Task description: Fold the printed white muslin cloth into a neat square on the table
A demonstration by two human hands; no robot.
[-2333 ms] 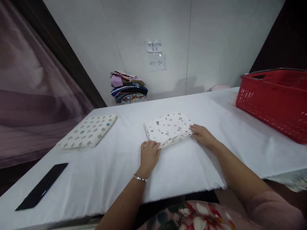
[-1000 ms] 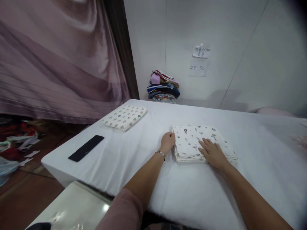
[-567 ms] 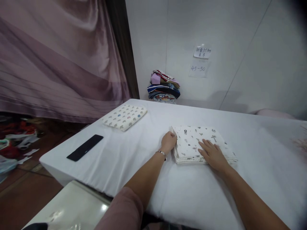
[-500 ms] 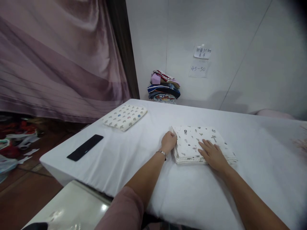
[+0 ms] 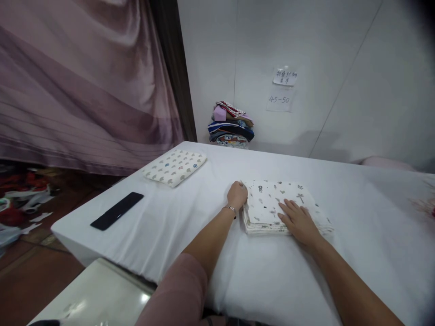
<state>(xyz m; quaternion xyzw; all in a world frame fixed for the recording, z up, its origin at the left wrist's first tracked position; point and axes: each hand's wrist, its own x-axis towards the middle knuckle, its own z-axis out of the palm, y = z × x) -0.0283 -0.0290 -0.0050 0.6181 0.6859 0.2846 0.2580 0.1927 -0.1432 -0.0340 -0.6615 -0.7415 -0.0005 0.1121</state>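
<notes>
A white cloth (image 5: 268, 199) printed with small grey plants and figures lies folded into a thick layered rectangle. At its far left corner, my left hand (image 5: 237, 194) is closed on the edge, fingers pressed together. My right hand (image 5: 299, 220) rests flat on top, toward the near right side, with its fingers apart. A second folded cloth (image 5: 175, 166), cream with grey mushroom-like shapes, lies apart to the left. Both cloths are on a table with a white cover (image 5: 190, 217).
A black phone-like slab (image 5: 117, 211) lies near the table's left edge. Behind the table stands a stack of folded fabrics (image 5: 231, 124) against a wall with paper notes (image 5: 279, 98). A pink curtain (image 5: 84, 86) hangs at left, and a pale glossy surface (image 5: 98, 294) is at the near left.
The whole view has shifted slightly. My left hand has moved a little along the cloth's far left corner, still gripping it; my right hand stays flat on top.
</notes>
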